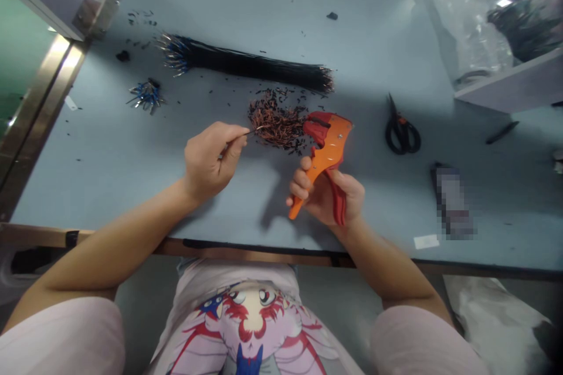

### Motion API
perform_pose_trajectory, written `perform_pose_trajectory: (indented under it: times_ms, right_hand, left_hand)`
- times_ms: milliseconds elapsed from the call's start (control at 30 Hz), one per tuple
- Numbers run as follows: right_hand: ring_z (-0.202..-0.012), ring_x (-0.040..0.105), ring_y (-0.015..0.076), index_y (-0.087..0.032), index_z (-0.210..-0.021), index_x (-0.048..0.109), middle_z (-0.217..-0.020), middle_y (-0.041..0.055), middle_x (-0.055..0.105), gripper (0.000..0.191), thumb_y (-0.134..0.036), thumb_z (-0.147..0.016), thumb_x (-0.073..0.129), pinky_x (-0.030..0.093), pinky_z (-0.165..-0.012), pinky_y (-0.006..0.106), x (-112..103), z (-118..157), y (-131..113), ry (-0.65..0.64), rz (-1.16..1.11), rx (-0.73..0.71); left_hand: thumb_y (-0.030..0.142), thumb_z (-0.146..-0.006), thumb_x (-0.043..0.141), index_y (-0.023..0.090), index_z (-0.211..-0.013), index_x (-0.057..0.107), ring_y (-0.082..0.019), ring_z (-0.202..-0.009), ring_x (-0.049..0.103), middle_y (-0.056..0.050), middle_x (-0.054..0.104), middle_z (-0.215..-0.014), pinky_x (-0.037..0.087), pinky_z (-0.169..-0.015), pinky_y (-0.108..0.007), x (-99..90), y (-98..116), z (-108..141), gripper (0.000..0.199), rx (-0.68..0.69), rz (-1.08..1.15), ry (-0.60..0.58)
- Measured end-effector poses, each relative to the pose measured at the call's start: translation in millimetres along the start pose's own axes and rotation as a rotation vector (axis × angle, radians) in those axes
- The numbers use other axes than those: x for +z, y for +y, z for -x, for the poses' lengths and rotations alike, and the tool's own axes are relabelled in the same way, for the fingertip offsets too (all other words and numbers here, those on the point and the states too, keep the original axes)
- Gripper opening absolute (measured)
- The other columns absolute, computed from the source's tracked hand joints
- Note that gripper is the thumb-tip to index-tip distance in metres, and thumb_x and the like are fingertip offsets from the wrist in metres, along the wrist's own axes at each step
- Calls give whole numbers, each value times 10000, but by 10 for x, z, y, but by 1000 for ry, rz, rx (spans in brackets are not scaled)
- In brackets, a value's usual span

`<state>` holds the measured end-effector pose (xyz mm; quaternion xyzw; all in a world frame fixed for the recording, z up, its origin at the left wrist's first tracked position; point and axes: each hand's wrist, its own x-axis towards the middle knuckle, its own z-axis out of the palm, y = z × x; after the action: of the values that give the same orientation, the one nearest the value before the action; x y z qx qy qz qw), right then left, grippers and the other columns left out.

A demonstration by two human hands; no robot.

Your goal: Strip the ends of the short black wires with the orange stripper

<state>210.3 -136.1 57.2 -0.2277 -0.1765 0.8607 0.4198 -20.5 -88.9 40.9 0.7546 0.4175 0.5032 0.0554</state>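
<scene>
Between thumb and forefinger, my left hand [215, 158] pinches a thin dark wire [255, 130], its tip over a pile of copper and black scraps [279, 122]. My right hand [328, 190] is wrapped round the handles of an orange and red wire stripper [329, 149]; the tool's red head points left, at the right side of the pile. Nothing shows between its jaws that I can make out. Behind the pile lies a long bundle of black wires [255, 64], with blue and metal ends at the left and copper ends at the right.
A small cluster of blue-ended pieces [148, 95] lies left on the table [378, 205]. To the right are black scissors [402, 129], a pixelated object [453, 199], a white label [426, 241], a black pen [502, 132] and clear plastic bags [472, 29].
</scene>
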Motion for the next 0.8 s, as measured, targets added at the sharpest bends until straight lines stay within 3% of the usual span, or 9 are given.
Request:
perform_pose_trajectory:
  times_ms: [267, 467, 633, 800]
  right_hand:
    - [-761, 665, 219, -130, -1015, 558, -849, 65, 656, 283, -284, -781, 598, 568, -742, 445, -126, -55, 179, 71, 65, 352]
    - [-747, 646, 201, -133, -1048, 554, -861, 57, 648, 348, -256, -747, 679, 559, -744, 433, -87, -27, 214, 30, 118, 231]
    - [-750, 641, 200, -138, -1064, 542, -862, 54, 640, 380, -294, -755, 697, 546, -760, 453, -82, 1, 199, -76, 168, 187]
    - [-768, 654, 212, -132, -1070, 534, -868, 61, 645, 389, -294, -763, 709, 535, -761, 456, -83, 32, 210, -125, 240, 163]
  left_hand:
    - [187, -915, 508, 188, -993, 620, -84, -637, 586, -3, 665, -762, 469, -647, -212, 10, -18, 20, 136, -20, -4, -19]
    - [211, -933, 470, 179, -974, 627, -112, -721, 613, -32, 676, -806, 492, -709, -248, 14, 1, -24, 165, -44, -38, -52]
    - [205, -925, 484, 178, -904, 627, -140, -809, 618, -40, 676, -841, 487, -753, -277, 21, 19, -59, 147, -35, -40, -72]
    - [144, -893, 522, 178, -915, 624, -134, -809, 618, -31, 676, -834, 492, -759, -264, 37, 28, -44, 109, 40, 42, -75]
